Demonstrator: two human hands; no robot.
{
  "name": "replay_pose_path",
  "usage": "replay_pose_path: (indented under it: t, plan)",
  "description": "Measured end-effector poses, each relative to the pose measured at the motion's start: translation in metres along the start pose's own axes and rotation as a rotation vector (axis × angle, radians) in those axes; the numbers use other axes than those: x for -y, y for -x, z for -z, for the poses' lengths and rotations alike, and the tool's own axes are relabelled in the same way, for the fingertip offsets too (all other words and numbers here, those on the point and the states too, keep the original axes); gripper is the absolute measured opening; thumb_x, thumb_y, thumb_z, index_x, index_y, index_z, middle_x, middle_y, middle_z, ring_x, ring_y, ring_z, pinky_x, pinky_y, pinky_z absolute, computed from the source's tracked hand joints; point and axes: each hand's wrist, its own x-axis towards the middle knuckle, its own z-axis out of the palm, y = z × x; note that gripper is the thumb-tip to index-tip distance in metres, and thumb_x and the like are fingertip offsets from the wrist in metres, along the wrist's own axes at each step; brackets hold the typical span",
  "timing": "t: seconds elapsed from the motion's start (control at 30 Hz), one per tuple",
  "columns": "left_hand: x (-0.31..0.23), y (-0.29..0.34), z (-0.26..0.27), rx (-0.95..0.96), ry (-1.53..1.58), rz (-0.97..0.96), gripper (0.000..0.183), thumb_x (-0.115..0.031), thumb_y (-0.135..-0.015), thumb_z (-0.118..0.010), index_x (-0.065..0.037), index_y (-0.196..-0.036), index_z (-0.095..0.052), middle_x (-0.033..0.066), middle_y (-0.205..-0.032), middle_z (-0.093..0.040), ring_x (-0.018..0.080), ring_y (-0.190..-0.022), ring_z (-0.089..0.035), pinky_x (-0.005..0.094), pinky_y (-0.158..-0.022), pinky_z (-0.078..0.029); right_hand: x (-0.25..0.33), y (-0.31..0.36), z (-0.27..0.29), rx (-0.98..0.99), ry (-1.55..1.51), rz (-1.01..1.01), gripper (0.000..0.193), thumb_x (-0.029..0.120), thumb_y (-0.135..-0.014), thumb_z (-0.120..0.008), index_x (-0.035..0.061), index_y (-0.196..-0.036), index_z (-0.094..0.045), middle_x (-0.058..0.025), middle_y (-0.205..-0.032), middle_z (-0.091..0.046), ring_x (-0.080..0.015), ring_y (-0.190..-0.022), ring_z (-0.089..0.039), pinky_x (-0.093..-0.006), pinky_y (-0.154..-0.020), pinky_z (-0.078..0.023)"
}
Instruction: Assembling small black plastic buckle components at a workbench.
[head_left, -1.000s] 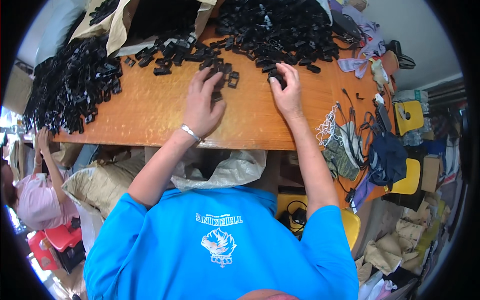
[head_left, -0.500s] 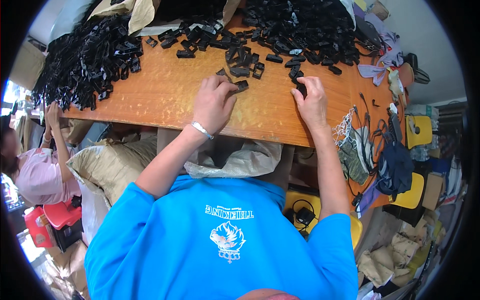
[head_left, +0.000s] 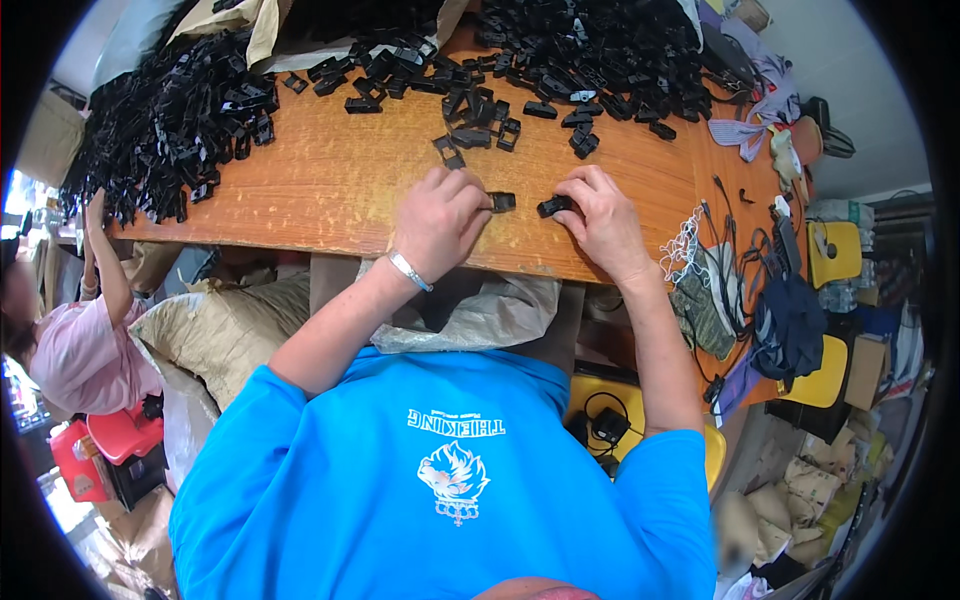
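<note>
Between the fingers of my left hand [head_left: 438,222] is a small black plastic frame piece [head_left: 503,202], its open end pointing right. My right hand [head_left: 603,218] pinches a second black plastic piece [head_left: 553,206], solid-looking and short. The two pieces face each other a small gap apart, just above the wooden table [head_left: 340,190] near its front edge. Just beyond my left hand lies a loose black frame [head_left: 448,152]. Further back, several loose black pieces [head_left: 470,135] lie in front of a large heap of similar parts [head_left: 600,60].
A tall heap of black parts [head_left: 170,130] covers the table's left end. Cables [head_left: 735,270], white netting and a dark blue bag [head_left: 790,335] lie at the right end. A person in pink [head_left: 90,345] sits at the left. A stuffed sack [head_left: 220,335] stands beside me.
My right hand has come left and nearer from the loose pieces, bringing a black piece with it. My left hand has moved slightly right and nearer with its frame piece.
</note>
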Motion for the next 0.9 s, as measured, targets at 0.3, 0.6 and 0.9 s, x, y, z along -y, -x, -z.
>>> replay_pose_path:
  t: [0.3, 0.6, 0.9]
  plan:
    - [-0.012, -0.004, 0.009, -0.042, 0.157, -0.032, 0.029, -0.007, -0.079, -0.078, -0.006, -0.106, -0.068, 0.0123, -0.11, -0.066, 0.0319, -0.096, -0.062, 0.0389, -0.08, -0.051, 0.02, -0.002, -0.015, -0.001, -0.418, -0.215, 0.025, 0.01, -0.087, -0.077, -0.0023, -0.104, -0.064, -0.0117, -0.083, -0.068, -0.022, -0.069, -0.065, -0.0358, -0.066, -0.054]
    - [-0.023, 0.01, 0.017, 0.233, 0.551, 0.284, 0.026, -0.006, -0.089, -0.075, -0.001, -0.113, -0.067, 0.0071, -0.099, -0.069, 0.0149, -0.083, -0.067, 0.0289, -0.072, -0.056, 0.067, 0.025, -0.022, 0.035, -1.061, -0.479, 0.023, 0.008, -0.097, -0.069, -0.0052, -0.115, -0.063, -0.0083, -0.089, -0.07, -0.0105, -0.077, -0.067, -0.0246, -0.063, -0.053]
    - [-0.028, 0.03, 0.002, 0.171, 0.756, 0.549, 0.035, -0.011, -0.094, -0.073, 0.001, -0.124, -0.06, 0.0048, -0.099, -0.068, 0.0112, -0.085, -0.065, 0.0255, -0.072, -0.054, 0.071, 0.031, -0.035, -0.269, -0.277, 0.065, 0.032, -0.003, -0.08, -0.075, 0.0024, -0.11, -0.067, -0.0152, -0.099, -0.067, -0.0344, -0.084, -0.07, -0.0406, -0.069, -0.057]
